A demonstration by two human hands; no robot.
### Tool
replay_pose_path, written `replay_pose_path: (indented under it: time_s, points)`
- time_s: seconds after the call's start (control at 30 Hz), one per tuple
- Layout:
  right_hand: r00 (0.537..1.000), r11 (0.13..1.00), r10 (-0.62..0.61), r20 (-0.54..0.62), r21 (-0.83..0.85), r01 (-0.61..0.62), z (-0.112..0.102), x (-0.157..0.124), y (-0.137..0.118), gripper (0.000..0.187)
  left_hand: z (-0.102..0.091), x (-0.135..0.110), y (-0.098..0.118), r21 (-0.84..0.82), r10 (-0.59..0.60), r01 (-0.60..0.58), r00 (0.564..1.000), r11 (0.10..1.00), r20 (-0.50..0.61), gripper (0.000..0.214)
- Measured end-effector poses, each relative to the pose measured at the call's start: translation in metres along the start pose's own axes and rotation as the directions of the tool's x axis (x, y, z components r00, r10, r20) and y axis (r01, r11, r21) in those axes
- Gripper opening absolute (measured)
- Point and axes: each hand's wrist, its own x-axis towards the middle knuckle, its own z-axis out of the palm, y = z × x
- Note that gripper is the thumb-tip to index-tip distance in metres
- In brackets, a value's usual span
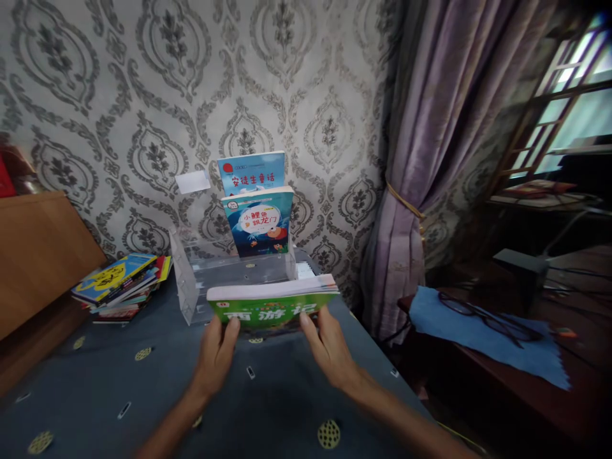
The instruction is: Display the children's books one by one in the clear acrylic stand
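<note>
A green-covered book (272,305) with white page edges is held tilted in front of a clear acrylic book stand (191,280). My left hand (217,357) grips its lower left edge, fingers closed on the cover. My right hand (327,347) grips its lower right edge the same way. In the stand two blue children's books stand upright: one (258,220) in front, another (252,171) behind and higher. The stand rests on a dark blue patterned cloth (268,408).
A stack of several colourful books (122,287) lies to the left on the cloth. A wooden board (38,255) stands at far left. Right of the cloth hang a purple curtain (421,159) and a side table with a blue cloth (482,335) and glasses (473,311).
</note>
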Motion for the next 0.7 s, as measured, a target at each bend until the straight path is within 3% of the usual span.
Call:
replay_pose_path:
  time_s: [0.37,0.47,0.7]
  points:
    - [0.995,0.993,-0.097,-0.037,-0.074,0.094,0.002,0.024,0.004,0.034,0.0,0.024,-0.003,0.036,0.114,-0.113,0.993,0.993,-0.027,0.044]
    - [0.98,0.981,-0.184,-0.077,-0.078,0.178,-0.001,0.055,0.001,0.036,-0.003,0.054,0.008,0.073,0.203,-0.198,0.977,0.978,-0.069,0.047]
    - [0.913,0.914,-0.395,-0.101,-0.137,0.381,-0.014,0.147,-0.009,0.053,-0.006,0.141,0.037,0.06,0.454,-0.45,0.879,0.891,-0.147,0.056]
